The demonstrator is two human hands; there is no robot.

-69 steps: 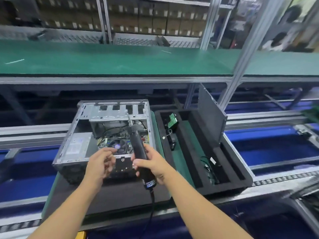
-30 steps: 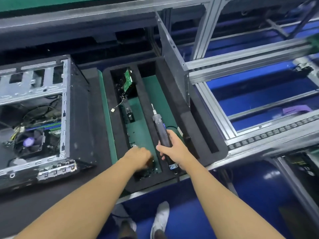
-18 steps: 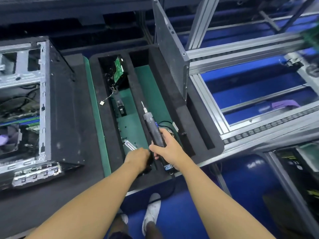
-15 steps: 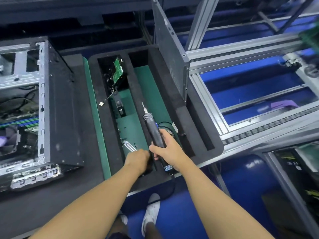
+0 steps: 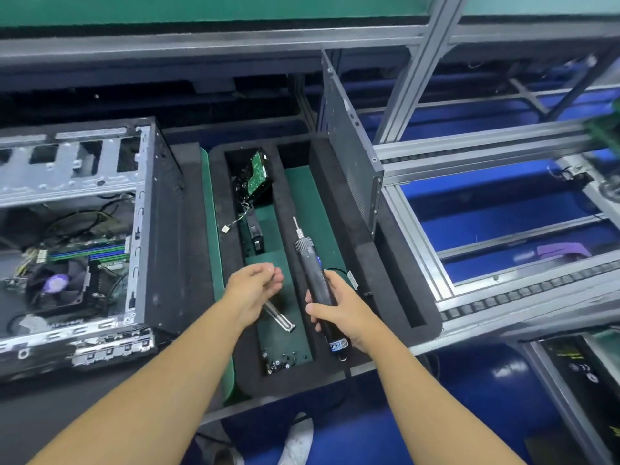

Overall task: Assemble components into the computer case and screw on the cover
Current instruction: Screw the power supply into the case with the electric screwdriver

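My right hand [image 5: 339, 310] was clamped round the black electric screwdriver [image 5: 312, 280], whose slim bit pointed away from me over the black foam tray [image 5: 396, 263]. My left hand [image 5: 255, 283] hovered above the tray's green floor with its fingertips pinched together; I could not tell whether it held anything. Partly under it lay a bright metal bracket [image 5: 280, 317], and small dark screws [image 5: 285, 359] were scattered at the near end. A hard drive [image 5: 256, 174] stood on edge in the far pocket. The grey perforated cover [image 5: 349, 156] stood upright in the tray's right slot. The open steel computer case [image 5: 84, 182] lay left of the tray, its round fan [image 5: 55, 283] showing.
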